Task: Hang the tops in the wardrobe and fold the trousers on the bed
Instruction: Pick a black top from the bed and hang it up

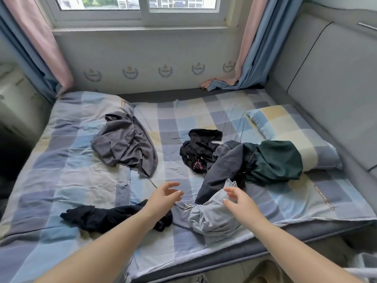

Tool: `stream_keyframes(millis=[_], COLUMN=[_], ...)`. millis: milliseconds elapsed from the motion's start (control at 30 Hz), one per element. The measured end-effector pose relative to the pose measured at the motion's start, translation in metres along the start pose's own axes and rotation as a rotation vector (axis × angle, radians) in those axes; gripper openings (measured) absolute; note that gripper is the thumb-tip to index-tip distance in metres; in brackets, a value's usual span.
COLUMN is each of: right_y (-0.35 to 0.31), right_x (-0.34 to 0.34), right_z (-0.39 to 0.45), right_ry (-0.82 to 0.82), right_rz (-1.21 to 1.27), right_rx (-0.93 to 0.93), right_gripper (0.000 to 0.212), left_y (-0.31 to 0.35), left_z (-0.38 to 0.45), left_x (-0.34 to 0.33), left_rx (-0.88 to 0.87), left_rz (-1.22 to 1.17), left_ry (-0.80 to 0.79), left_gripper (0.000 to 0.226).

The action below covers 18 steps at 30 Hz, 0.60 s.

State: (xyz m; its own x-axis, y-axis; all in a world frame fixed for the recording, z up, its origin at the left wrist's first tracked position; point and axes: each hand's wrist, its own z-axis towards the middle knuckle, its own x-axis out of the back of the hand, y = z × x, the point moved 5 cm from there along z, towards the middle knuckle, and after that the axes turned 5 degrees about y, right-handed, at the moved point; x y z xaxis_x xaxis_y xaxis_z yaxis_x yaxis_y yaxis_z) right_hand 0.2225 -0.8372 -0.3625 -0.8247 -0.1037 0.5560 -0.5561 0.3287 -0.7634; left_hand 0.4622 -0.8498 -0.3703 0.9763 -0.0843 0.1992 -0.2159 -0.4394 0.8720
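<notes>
The bed (67, 176), spread with a checked cover, carries six loose garments, none yet folded or hung; no wardrobe is in view. A grey garment (124, 144) lies left of centre. To the right, a dark navy garment (222, 170) overlaps a dark green garment (277, 160) resting against the pillow (289, 127), with a black garment (200, 148) just beside them. Near the front edge lie a second black garment (102, 216) and a pale blue frayed garment (212, 217). The step in hand appears to be selection. The right hand (238, 199) hovers at the pale blue garment, fingers apart and loosely curled; contact cannot be told. The left hand (165, 196) hangs above the cover, fingers spread, holding nothing. The next move likely calls for pinching an edge and shaking the garment open to identify it.
</notes>
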Motion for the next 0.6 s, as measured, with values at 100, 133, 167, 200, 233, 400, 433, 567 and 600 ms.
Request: stream_keyframes(millis=[100, 133, 167, 200, 233, 400, 433, 567, 600], right_y=[0.009, 0.012, 0.016, 0.019, 0.025, 0.07, 0.077, 0.127, 0.141], right_x=[-0.008, -0.013, -0.018, -0.023, -0.031, -0.081, -0.089, -0.143, -0.159], right_z=[0.052, 0.077, 0.102, 0.122, 0.151, 0.271, 0.286, 0.365, 0.386], right_ry=[-0.02, -0.032, -0.043, -0.049, -0.047, -0.059, -0.063, -0.047, -0.05], right_rz=[-0.012, -0.029, -0.042, -0.062, -0.073, -0.17, -0.189, -0.26, -0.291], right_rx=[-0.026, -0.022, -0.02, -0.015, -0.006, 0.026, 0.028, 0.082, 0.105], right_gripper=[0.037, 0.038, 0.038, 0.039, 0.04, 0.044, 0.045, 0.051, 0.053], left_y=[0.0, 0.0, -0.001, -0.001, -0.006, -0.051, -0.06, -0.118, -0.137], left_z=[0.047, 0.07, 0.092, 0.11, 0.138, 0.263, 0.279, 0.37, 0.395], left_x=[-0.012, -0.017, -0.021, -0.025, -0.03, -0.056, -0.059, -0.081, -0.087], left_rx=[0.029, 0.03, 0.03, 0.027, 0.019, 0.001, 0.003, -0.024, -0.025], left_rz=[0.049, 0.061, 0.075, 0.092, 0.095, 0.157, 0.172, 0.228, 0.23], left_ry=[-0.022, -0.027, -0.027, -0.025, -0.018, -0.002, -0.004, -0.006, -0.005], left_gripper=[0.031, 0.031, 0.031, 0.031, 0.03, 0.03, 0.031, 0.037, 0.04])
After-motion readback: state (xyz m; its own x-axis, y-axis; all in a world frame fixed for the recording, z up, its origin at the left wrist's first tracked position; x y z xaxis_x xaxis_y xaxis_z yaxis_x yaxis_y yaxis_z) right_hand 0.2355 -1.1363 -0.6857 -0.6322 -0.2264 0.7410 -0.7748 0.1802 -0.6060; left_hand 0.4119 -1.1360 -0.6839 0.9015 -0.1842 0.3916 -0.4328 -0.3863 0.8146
